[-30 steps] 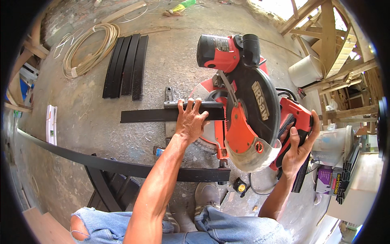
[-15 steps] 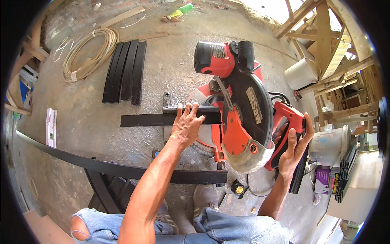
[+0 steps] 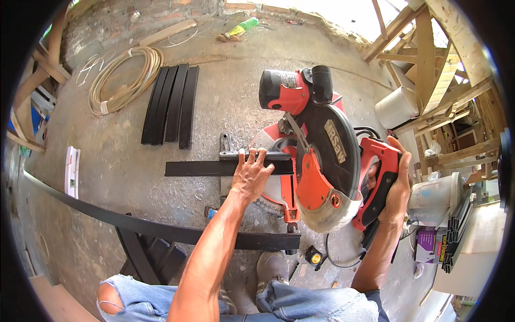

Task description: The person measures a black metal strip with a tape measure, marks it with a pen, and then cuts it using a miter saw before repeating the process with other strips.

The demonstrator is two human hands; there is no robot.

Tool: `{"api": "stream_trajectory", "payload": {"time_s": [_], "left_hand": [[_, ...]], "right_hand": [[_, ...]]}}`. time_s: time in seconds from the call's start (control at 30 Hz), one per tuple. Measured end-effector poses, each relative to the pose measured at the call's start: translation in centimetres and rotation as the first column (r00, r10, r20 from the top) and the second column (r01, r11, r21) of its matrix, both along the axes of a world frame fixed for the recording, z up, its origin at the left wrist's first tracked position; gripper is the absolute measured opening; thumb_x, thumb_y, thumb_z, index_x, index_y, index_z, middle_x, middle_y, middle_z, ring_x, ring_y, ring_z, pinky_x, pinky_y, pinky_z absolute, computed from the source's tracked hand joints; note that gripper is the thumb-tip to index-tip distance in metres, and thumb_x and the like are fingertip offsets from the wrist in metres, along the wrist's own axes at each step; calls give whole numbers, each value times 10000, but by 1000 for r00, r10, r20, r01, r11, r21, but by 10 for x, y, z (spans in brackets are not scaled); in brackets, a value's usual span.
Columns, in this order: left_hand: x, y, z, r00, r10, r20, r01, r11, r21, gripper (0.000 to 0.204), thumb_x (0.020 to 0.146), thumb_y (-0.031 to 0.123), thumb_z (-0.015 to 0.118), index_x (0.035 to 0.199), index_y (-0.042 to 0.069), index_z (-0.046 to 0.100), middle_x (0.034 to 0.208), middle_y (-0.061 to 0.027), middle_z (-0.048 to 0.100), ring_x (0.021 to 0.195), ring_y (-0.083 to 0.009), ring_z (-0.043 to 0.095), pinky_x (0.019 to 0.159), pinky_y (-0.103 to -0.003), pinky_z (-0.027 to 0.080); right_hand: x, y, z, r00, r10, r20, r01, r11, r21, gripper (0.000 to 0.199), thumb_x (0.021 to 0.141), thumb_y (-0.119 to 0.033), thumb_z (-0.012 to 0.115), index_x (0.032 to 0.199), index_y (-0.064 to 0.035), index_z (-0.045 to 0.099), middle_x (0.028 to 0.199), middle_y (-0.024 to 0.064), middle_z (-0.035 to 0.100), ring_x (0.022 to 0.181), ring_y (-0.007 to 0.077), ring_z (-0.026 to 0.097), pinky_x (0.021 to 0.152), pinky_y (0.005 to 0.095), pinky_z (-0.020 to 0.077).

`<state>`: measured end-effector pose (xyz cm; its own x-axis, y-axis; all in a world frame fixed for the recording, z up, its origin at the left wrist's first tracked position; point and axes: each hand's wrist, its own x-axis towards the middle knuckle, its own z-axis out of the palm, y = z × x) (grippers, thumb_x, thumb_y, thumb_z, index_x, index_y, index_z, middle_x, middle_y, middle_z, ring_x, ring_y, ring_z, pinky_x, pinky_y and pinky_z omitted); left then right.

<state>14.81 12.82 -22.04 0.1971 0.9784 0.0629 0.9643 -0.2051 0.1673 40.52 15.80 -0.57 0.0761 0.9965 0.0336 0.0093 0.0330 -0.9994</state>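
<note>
A red and black miter saw [image 3: 335,145] stands on the concrete floor in front of me, its blade head raised above the base. My left hand [image 3: 251,173] holds a short black bar [image 3: 198,168] against the saw's metal fence [image 3: 225,145], with fingers hooked over the top. The bar's right end reaches the slot of the saw base, beside the orange guard. On the right, my right hand [image 3: 396,185] is wrapped round the saw's red and black handle [image 3: 382,180]; some of its fingers are hidden behind the grip.
Several cut black bars [image 3: 170,104] lie beyond the saw, beside a coiled hose [image 3: 107,80]. A long black bar [image 3: 161,225] crosses before my feet. A tape measure [image 3: 313,256] lies near my shoe. Buckets [image 3: 437,196] and wooden framing [image 3: 429,64] stand at the right.
My right hand's fingers have closed round the saw handle; before, they were stretched along it. My left hand keeps the bar at the fence. The whole view has shifted slightly.
</note>
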Motion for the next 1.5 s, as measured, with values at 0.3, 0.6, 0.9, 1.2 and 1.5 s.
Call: {"api": "stream_trajectory", "payload": {"time_s": [0.3, 0.6, 0.9, 1.2, 1.5], "left_hand": [[-2, -1, -6, 1000, -5, -5, 5, 999, 53, 399, 812, 167, 732, 1205, 237, 731, 1365, -131, 476, 1334, -330, 411, 1069, -527, 300], [-3, -3, -10, 999, -8, -39, 11, 996, 84, 388, 817, 174, 711, 1199, 242, 729, 1349, -128, 459, 1315, -314, 388, 1048, -520, 307], [0, -2, -6, 998, 13, 57, -14, 1000, 18, 332, 857, 115, 655, 1159, 229, 733, 1388, -114, 464, 1373, -323, 375, 1153, -573, 239], [-1, -3, -5, 1000, 3, -5, -3, 999, 50, 408, 811, 178, 753, 1213, 242, 730, 1362, -113, 476, 1332, -302, 402, 1054, -498, 303], [-1, -4, -2, 999, 5, -36, -5, 1000, 17, 422, 826, 184, 750, 1241, 252, 716, 1372, -111, 466, 1338, -300, 396, 1078, -507, 286]], "right_hand": [[2, 12, 5, 986, 60, -158, -75, 993, -88, 557, 1082, -469, 430, 1465, -68, 482, 667, 33, 589, 483, 80, 522, 461, 234, 448], [5, 9, 1, 992, 82, -95, -86, 996, -36, 542, 1083, -460, 425, 1434, -55, 503, 659, 27, 558, 474, 80, 494, 449, 233, 425], [10, 3, -11, 998, 53, -14, -53, 998, 26, 546, 1073, -469, 421, 1408, -49, 522, 650, 20, 543, 480, 81, 496, 447, 241, 423], [9, 2, -12, 999, 6, 46, -8, 999, 41, 556, 1072, -482, 419, 1410, -53, 525, 635, 17, 538, 474, 83, 487, 443, 242, 415], [6, 1, -11, 997, 4, 79, -9, 998, 58, 552, 1082, -470, 401, 1416, -49, 529, 635, 18, 540, 476, 83, 489, 445, 239, 408]]}}
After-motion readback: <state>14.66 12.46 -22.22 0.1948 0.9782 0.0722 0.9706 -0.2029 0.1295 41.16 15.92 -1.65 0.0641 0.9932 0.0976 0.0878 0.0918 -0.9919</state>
